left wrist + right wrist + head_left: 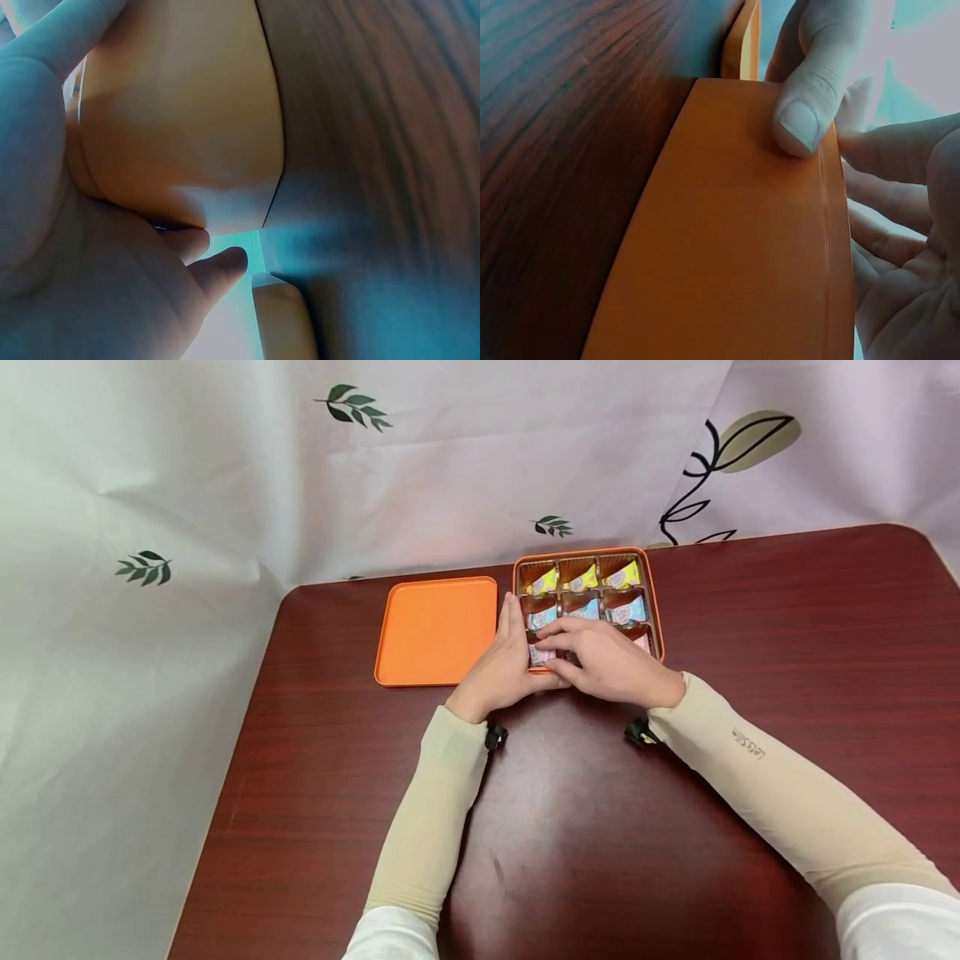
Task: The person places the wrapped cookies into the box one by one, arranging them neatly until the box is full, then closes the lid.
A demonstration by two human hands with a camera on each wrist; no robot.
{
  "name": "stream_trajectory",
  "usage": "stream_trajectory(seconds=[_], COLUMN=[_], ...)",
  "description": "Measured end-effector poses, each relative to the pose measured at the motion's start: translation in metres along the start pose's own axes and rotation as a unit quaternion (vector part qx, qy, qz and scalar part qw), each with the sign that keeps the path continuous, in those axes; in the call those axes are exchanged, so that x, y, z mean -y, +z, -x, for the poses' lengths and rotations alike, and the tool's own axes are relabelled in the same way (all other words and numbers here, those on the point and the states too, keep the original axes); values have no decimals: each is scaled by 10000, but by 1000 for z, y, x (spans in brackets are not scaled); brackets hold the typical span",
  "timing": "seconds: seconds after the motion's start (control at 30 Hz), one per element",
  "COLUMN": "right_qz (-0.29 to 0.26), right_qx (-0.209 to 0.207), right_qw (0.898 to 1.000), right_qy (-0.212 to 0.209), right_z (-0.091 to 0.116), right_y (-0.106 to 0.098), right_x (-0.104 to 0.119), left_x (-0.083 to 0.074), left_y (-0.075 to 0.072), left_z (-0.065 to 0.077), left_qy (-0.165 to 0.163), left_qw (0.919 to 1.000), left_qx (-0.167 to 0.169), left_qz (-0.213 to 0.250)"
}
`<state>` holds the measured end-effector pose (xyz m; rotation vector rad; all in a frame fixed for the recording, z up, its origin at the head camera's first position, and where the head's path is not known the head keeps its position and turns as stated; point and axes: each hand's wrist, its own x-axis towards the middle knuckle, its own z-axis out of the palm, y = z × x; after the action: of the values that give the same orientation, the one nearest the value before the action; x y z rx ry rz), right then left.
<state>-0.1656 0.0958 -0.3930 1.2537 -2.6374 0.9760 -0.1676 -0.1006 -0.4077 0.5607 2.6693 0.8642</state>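
Note:
An orange box [657, 625] stands by the back edge of the table, its dark divided insert holding small wrapped candies. The back row has yellow candies [580, 578], the middle row blue candies [626, 610], and the front row pink ones. My left hand [501, 664] braces the box's front left corner, fingers straight along its left wall, thumb [801, 124] against its front wall. Reaching over the front rim, my right hand [611, 662] has fingertips and thumb about a pink candy [542, 654] in the front left compartment. That hand hides the front middle compartment.
An orange lid [435, 631] lies on the dark red table [337, 768], just left of the box. A pale curtain [450, 468] with leaf prints hangs behind the table and along its left side.

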Motion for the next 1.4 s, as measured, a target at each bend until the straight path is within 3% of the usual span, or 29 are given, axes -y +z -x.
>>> stream_trajectory(seconds=[0.6, 1.07, 1.4], right_qz=[452, 297, 314], right_qx=[-105, 18, 5], right_qw=[9987, 9995, 9981], right_qy=[-193, 59, 534], right_z=[-1, -7, -7], right_y=[5, 1, 0], right_x=[2, -2, -3], left_x=[0, 1, 1], left_y=[1, 2, 3], left_z=[1, 0, -2], left_qy=[60, 74, 123], left_qw=[10000, 9999, 9999], left_qx=[16, -51, -75], left_qz=[-74, -50, -57])
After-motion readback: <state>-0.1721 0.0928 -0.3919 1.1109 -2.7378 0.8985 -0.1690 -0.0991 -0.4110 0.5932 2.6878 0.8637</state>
